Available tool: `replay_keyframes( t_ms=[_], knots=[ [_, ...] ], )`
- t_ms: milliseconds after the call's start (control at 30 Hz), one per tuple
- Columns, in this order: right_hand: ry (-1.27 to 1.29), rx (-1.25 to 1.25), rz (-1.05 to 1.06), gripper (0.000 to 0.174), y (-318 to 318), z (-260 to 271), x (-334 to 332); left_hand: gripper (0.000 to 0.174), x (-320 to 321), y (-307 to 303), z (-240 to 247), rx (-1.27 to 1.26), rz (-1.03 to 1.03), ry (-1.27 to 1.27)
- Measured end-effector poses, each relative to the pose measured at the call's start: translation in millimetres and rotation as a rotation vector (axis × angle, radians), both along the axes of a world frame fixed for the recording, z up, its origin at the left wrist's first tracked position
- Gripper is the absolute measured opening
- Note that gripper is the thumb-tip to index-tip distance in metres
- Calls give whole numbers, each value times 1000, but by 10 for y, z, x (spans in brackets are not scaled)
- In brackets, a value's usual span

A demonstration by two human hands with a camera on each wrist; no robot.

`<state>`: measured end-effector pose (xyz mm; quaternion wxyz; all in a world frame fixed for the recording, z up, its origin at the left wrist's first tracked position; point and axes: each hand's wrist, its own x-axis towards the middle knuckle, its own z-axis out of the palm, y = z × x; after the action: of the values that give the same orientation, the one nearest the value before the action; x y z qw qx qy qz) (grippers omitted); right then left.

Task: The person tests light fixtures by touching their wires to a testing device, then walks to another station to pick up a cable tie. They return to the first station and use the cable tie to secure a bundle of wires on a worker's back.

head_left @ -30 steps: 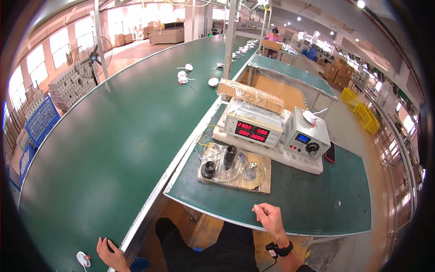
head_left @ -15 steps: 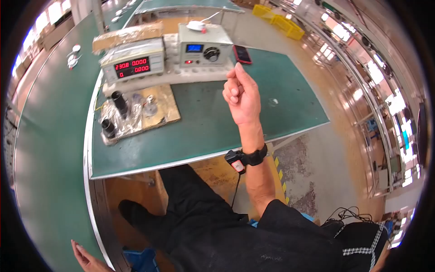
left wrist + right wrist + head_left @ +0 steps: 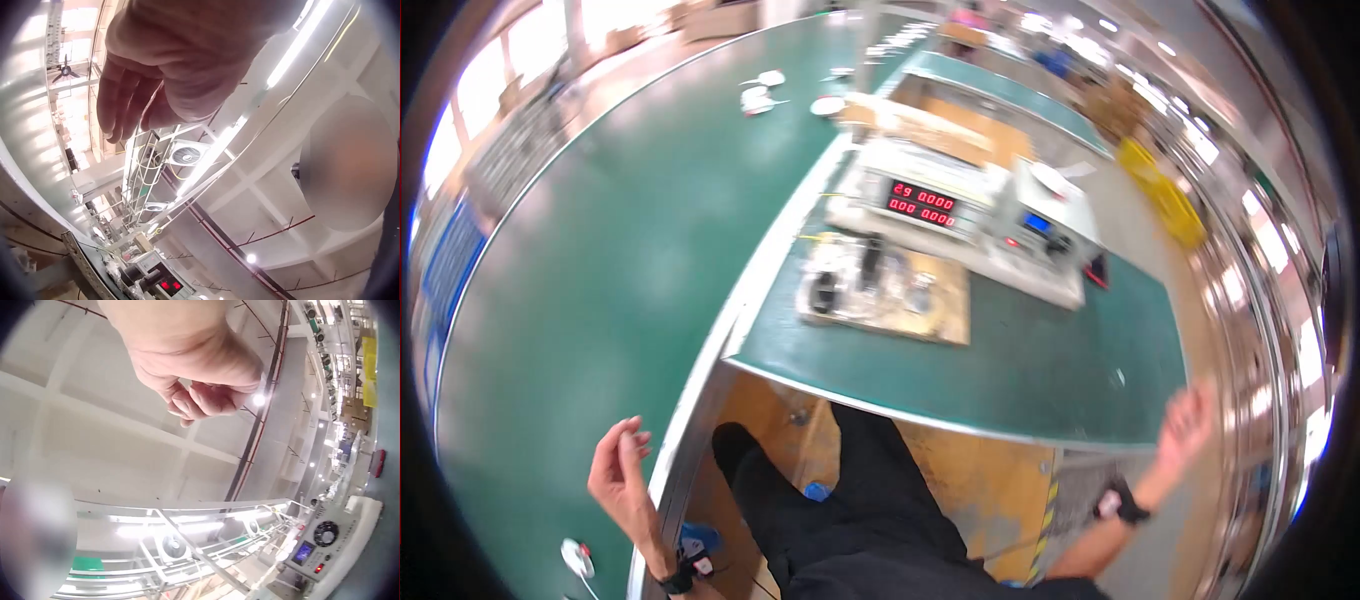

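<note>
My left hand (image 3: 620, 475) is raised over the near part of the long green conveyor belt (image 3: 600, 300), fingers loosely bent, with nothing in them. In the left wrist view its fingers (image 3: 119, 103) hang together against the ceiling. A white round lamp with a wire (image 3: 578, 555) lies on the belt, closer to me than this hand. Blurred by motion, my right hand (image 3: 1188, 425) is off the right front corner of the green bench (image 3: 1040, 370). The right wrist view shows its fingers (image 3: 206, 400) loosely curled, holding nothing.
On the bench, a plastic-wrapped board (image 3: 940, 310) bears two black cylinders. Behind it stand a meter with red digits (image 3: 920, 205) and a grey box with a dial (image 3: 1050, 215). A dark phone-like object (image 3: 1097, 272) lies beside the box. More white lamps (image 3: 757, 100) lie farther up the belt.
The head view swings right, then back left. My right hand rises over the bench, then goes out past its right side. My left hand lifts, fingers bending more. The lamps stay on the belt.
</note>
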<state>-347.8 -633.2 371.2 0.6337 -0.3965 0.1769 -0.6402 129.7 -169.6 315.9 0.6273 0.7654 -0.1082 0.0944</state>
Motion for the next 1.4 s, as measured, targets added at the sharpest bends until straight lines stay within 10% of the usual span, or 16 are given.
replay_keyframes(
  t_ms=[133,533,767,1067,1400],
  knots=[
    [156,-361,-128,22,236,762,125,19,261,-175,-48,10,-42,144],
    [959,-294,-5,35,-309,1894,3485,17,972,46,888,118,-153,579],
    [1421,-416,351,22,308,1921,4180,30,1076,-265,1939,597,-619,171],
    [1102,-243,755,24,1182,1611,3657,31,508,-1437,2439,547,-1010,421],
    [639,283,406,39,-572,1358,1799,53,-1764,-3684,2022,697,-1868,371]
  ],
)
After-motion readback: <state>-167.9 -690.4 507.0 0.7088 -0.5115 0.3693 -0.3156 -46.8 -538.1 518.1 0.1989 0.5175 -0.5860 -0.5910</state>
